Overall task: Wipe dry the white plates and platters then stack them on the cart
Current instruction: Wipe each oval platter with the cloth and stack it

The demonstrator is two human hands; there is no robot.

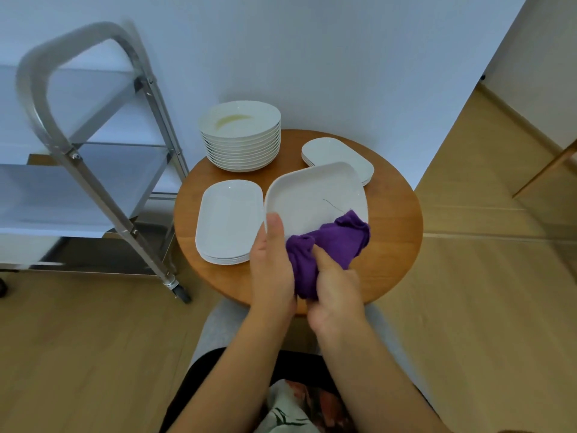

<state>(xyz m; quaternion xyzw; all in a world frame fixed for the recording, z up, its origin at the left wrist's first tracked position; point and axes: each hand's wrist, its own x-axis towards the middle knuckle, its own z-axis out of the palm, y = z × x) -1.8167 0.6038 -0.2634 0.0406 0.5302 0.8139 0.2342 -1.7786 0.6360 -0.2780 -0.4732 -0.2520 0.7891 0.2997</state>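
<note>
Step in hand: wiping dry. The left hand (271, 270) grips the platter (315, 198) by its near edge, thumb on the upper face, tilted above the table (396, 245). The right hand (335, 295) clutches the cloth (331, 245) against the platter's near right corner. Next, judged: finish wiping, then carry it left to the cart (93, 170), whose visible shelves appear bare.

Round wooden table (390, 245) under three white dish stacks (240, 135).
</note>
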